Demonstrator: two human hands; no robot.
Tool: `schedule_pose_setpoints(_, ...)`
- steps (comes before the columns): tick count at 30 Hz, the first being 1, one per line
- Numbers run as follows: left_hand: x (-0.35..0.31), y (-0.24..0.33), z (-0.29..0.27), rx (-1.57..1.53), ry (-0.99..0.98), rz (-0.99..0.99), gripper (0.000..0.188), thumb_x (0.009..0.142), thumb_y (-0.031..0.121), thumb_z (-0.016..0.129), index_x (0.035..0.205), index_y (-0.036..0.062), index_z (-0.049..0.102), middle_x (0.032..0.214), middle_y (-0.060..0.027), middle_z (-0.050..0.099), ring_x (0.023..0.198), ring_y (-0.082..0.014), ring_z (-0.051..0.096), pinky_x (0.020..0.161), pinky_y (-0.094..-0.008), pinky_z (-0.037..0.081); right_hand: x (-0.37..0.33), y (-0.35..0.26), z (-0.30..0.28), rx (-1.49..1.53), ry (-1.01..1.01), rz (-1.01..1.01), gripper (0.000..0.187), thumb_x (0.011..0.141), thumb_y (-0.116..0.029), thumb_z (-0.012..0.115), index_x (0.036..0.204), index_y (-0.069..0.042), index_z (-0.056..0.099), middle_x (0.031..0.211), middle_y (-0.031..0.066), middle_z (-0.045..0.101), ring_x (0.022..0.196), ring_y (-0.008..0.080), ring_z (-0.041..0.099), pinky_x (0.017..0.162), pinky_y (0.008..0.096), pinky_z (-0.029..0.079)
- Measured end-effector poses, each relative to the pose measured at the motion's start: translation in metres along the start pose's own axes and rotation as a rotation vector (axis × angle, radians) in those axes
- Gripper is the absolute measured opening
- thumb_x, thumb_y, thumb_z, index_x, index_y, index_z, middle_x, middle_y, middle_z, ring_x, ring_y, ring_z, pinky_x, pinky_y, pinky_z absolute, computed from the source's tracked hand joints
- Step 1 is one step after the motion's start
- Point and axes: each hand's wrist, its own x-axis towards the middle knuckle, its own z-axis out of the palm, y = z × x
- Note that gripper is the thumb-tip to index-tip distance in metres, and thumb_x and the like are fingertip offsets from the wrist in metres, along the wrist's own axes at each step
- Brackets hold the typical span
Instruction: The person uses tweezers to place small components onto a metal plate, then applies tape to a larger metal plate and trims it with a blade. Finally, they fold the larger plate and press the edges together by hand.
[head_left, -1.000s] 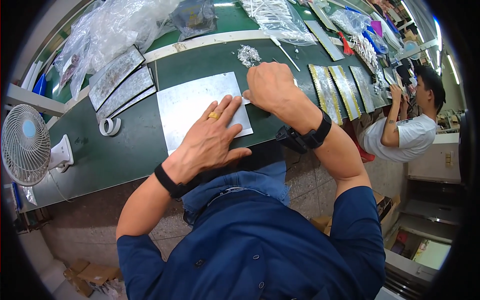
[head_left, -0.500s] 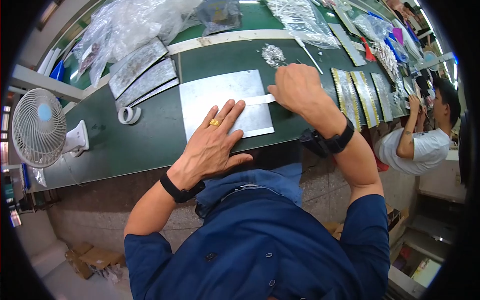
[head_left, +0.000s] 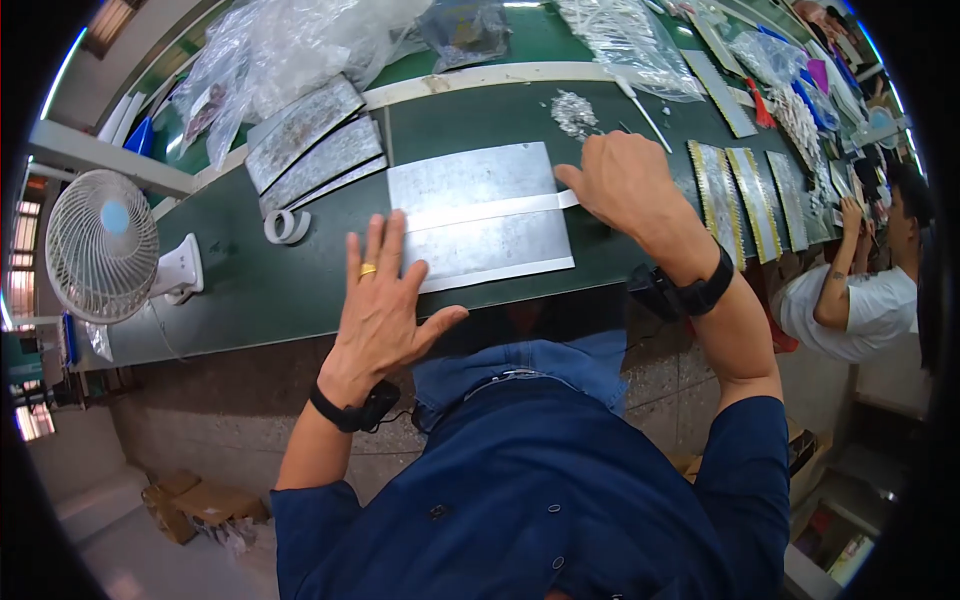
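Green workbench (head_left: 240,285) — left hand (head_left: 385,300), fingers spread, has slid to the metal plate's (head_left: 480,175) eight o'clock, baring white tape (head_left: 480,212). Right hand (head_left: 628,183), three o'clock, grips its end.

Green-topped workbench (head_left: 240,320) = landmark; white rail (head_left: 500,75) runs along its top. White frame beam (head_left: 110,160) at bench's left end. Beyond that end: bright window (head_left: 32,225) with bars or slats, lit tube (head_left: 65,75) higher up. Below bench's near edge: grey speckled floor (head_left: 270,425), pale joint lines, brown cardboard boxes (head_left: 210,495) to the lower left. Off bench's right end: more lit tubes (head_left: 912,160), dim; pale cabinet-like unit (head_left: 890,385) lower right, details too dark to tell.
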Motion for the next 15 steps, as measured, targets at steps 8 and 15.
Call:
schedule_pose_setpoints(8,0.113,0.018,-0.010,-0.496,0.127,0.451,0.038,0.093,0.023,0.084,0.115,-0.0030,0.070,0.158,-0.0261,0.054,0.149,-0.0479,0.047,0.121,-0.0519,0.042,0.002,0.001,0.015,-0.010,0.388,-0.263,0.044,0.112,-0.041,0.057,0.105,-0.001,0.072,0.074,0.0192,0.068,0.068,0.0390,0.070,0.060,0.0501,0.056)
schedule_pose_setpoints(15,0.204,0.039,0.003,-0.907,-0.237,0.309,0.043,0.090,0.026,0.084,0.122,-0.0004,0.073,0.120,-0.0204,0.077,0.114,-0.0331,0.072,0.101,-0.0430,0.055,0.003,0.003,0.001,0.513,0.397,-0.022,0.050,0.115,-0.045,0.049,0.111,0.001,0.069,0.090,0.0244,0.070,0.082,0.0477,0.067,0.073,0.0541,0.054)
